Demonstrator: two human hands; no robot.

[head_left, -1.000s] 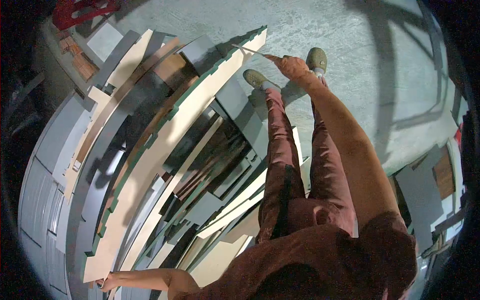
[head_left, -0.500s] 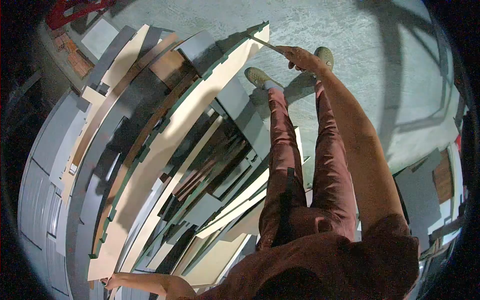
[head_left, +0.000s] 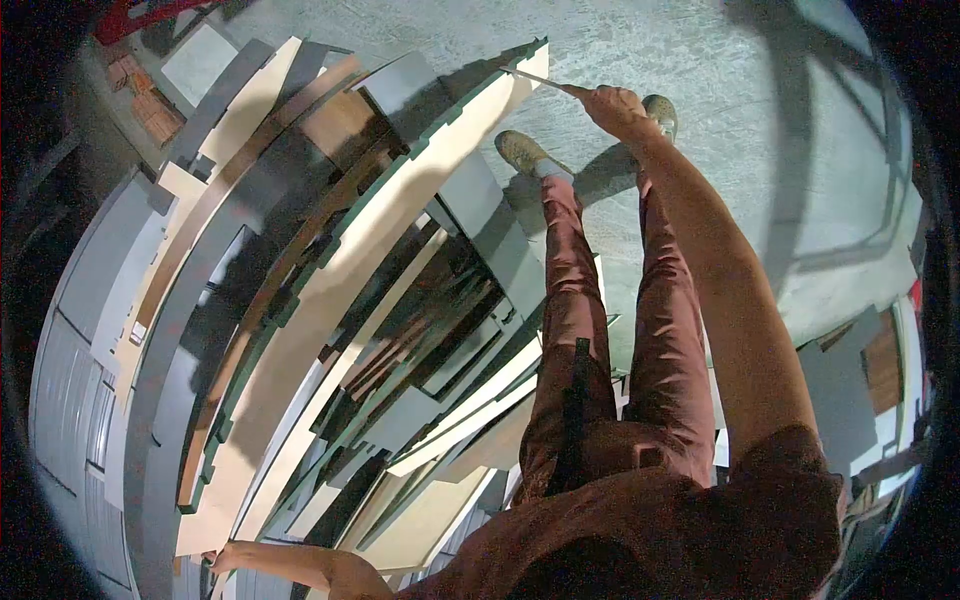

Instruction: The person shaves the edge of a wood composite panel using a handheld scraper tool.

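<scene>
A long cream-coloured board point(head_left: 330, 280) with a dark green notched edge runs diagonally from lower left to top centre. My left hand point(head_left: 226, 556) is at its near lower end, fingers closed on the board; the fingertips are partly hidden. At the far end my right hand point(head_left: 618, 108) is closed around a thin, straight, grey tool point(head_left: 548, 80). The tool's tip overlaps the board's far end; whether it touches is not clear. Its exact kind cannot be made out.
Many panels and strips point(head_left: 410, 330) lie stacked under and beside the board. Grey panels point(head_left: 85, 330) stand at the far left, near reddish bricks point(head_left: 150, 108). My shoes point(head_left: 522, 152) are on the concrete floor point(head_left: 720, 180). More sheets point(head_left: 845, 380) lean at right.
My right hand and the tool have shifted slightly right in view, and the tool's outer part turns a little. The board's far end also appears slightly further right. My left hand stays on the board.
</scene>
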